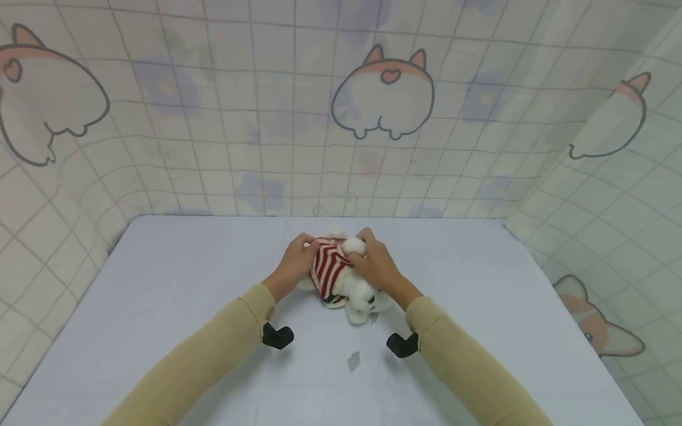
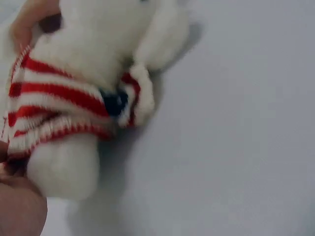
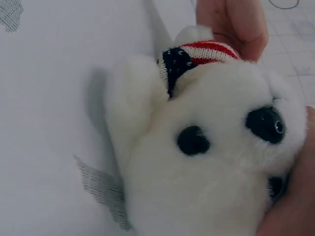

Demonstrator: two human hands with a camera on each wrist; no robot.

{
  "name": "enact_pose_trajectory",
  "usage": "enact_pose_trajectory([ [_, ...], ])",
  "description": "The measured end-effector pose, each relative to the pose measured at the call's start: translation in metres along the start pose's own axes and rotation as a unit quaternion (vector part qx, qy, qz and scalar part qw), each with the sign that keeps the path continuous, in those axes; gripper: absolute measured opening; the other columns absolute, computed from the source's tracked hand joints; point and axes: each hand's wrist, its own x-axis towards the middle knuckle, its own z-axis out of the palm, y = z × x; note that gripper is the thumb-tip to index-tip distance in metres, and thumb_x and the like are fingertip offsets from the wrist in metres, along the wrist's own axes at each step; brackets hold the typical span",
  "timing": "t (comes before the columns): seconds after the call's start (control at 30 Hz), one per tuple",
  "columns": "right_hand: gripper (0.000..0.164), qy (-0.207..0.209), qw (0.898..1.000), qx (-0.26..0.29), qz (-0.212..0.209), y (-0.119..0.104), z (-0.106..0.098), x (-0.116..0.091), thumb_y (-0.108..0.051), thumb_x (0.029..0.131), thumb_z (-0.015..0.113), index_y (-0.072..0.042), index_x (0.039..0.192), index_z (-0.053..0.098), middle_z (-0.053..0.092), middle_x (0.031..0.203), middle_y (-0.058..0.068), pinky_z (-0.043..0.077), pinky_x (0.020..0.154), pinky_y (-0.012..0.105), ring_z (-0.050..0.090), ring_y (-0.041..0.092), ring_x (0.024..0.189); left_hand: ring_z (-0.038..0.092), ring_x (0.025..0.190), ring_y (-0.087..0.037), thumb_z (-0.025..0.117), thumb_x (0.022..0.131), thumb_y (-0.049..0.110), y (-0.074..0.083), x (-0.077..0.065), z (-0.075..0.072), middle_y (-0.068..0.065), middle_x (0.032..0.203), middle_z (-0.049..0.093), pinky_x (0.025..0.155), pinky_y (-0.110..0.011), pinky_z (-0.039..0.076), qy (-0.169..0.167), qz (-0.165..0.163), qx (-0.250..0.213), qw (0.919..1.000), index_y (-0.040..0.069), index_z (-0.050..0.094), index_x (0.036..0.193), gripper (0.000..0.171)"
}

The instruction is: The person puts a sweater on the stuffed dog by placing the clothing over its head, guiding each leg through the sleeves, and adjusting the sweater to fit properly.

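Observation:
A white stuffed toy animal (image 1: 359, 290) lies tilted on its side, its head toward the lower right. Around its body is a red-and-white striped knitted sweater (image 1: 327, 267) with a dark blue patch (image 2: 115, 102). My left hand (image 1: 294, 263) pinches the sweater's hem at the toy's lower end, beside a leg (image 2: 66, 167). My right hand (image 1: 379, 266) grips the toy's upper side around a white limb (image 1: 354, 246). In the right wrist view, the toy's black nose (image 3: 266, 125) and an eye (image 3: 193, 141) show; part of the head is hidden by my right hand.
The toy rests on a table with a pale cloth (image 1: 186, 278). Grey patches (image 1: 354, 361) mark the cloth near the toy. A tiled-pattern curtain (image 1: 277, 118) with corgi drawings hangs behind and along both sides. Black wrist mounts (image 1: 278, 336) stick out below both cuffs.

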Motion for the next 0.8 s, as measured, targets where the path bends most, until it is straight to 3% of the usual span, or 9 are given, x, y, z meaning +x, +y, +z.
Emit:
enact_pose_trajectory([
  [0.2, 0.026, 0.021, 0.999, 0.029, -0.01, 0.002, 0.001, -0.001, -0.023, 0.095, 0.059, -0.01, 0.111, 0.044, 0.06, 0.09, 0.009, 0.044, 0.061, 0.026, 0.049, 0.015, 0.069, 0.064, 0.104, -0.023, 0.045, 0.102, 0.029, -0.013, 0.0, -0.006, -0.015, 0.116, 0.067, 0.095, -0.036, 0.047, 0.005, -0.012, -0.001, 0.9999, 0.006, 0.057, 0.113, 0.028],
  [0.37, 0.031, 0.03, 0.998, 0.04, -0.035, 0.001, -0.001, -0.001, -0.025, 0.093, 0.063, -0.012, 0.117, 0.047, 0.059, 0.095, 0.006, 0.045, 0.063, 0.024, 0.052, 0.013, 0.076, 0.066, 0.098, -0.02, 0.048, 0.101, 0.03, -0.011, -0.002, -0.008, -0.014, 0.113, 0.069, 0.086, -0.032, 0.051, -0.003, 0.006, -0.003, 1.0, 0.007, 0.061, 0.113, 0.029],
  [0.57, 0.037, 0.033, 0.997, 0.052, -0.05, 0.0, -0.004, -0.003, -0.032, 0.089, 0.07, -0.015, 0.116, 0.051, 0.06, 0.102, 0.001, 0.048, 0.066, 0.023, 0.055, 0.012, 0.078, 0.064, 0.105, -0.021, 0.051, 0.1, 0.029, -0.008, -0.004, -0.01, -0.011, 0.114, 0.07, 0.092, -0.034, 0.05, 0.002, 0.018, 0.01, 0.9998, 0.008, 0.064, 0.114, 0.028],
  [0.8, 0.04, 0.063, 0.994, 0.042, -0.074, -0.005, -0.013, -0.01, -0.028, 0.086, 0.074, -0.005, 0.115, 0.058, 0.063, 0.105, 0.006, 0.052, 0.075, 0.032, 0.06, 0.018, 0.088, 0.058, 0.114, -0.024, 0.052, 0.099, 0.027, 0.0, -0.008, -0.015, -0.011, 0.119, 0.065, 0.097, -0.039, 0.048, 0.008, 0.065, 0.021, 0.9977, 0.009, 0.061, 0.116, 0.027],
])
